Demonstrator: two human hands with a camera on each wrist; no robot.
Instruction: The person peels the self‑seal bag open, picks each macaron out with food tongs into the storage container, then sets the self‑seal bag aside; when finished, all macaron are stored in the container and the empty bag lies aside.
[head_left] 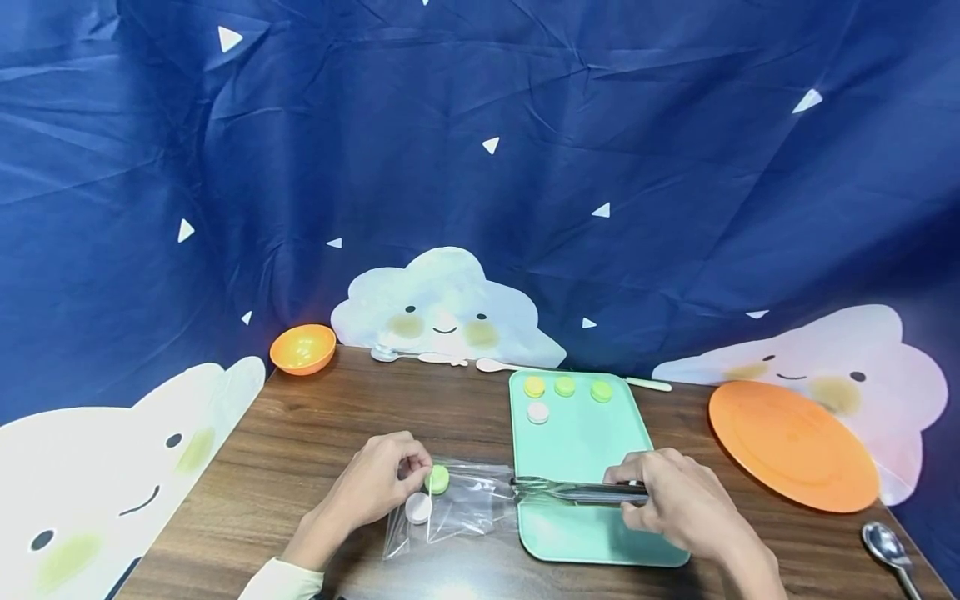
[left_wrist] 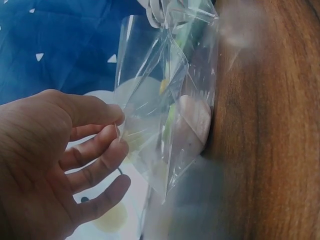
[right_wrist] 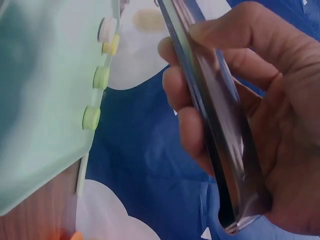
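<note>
Big dark blue backdrop [head_left: 480, 150] w/ white triangles and smiling cloud cut-outs fills the rear. Below it, wood-grain table [head_left: 315, 433]. Orange plate [head_left: 791, 446] sits on the right side, well apart from the hands. Mint green tray [head_left: 577, 442] lies centre-right; four small discs in its far corner: yellow [head_left: 534, 387], two green [head_left: 565, 386] [head_left: 601, 391], one pale pink [head_left: 537, 412] just nearer.

Clear plastic bag [head_left: 457, 504] lies flat on the table, just left of the tray, its right edge abt touching the tray's left rim. Left hand [head_left: 375, 487] pinches the bag's near-left edge between thumb and fingers; left wrist view shows the film held up off the wood, mouth spread. Inside or under the bag: a green disc [head_left: 437, 478] and a whitish disc [head_left: 418, 507], both right beside the left fingers. Can't tell which layer of film they sit behind.

Right hand [head_left: 675, 500] is clenched round metal tongs [head_left: 577, 490], fingers wrapped on the handle end. Tongs lie level over the tray's near half, tips pointing left, reaching the bag's right edge. Whether the tips hold anything: can't tell.

Orange bowl [head_left: 303, 348] far left corner. Small bits last: white spoon [head_left: 498, 366] behind the tray, metal spoon [head_left: 888, 550] near right edge.
</note>
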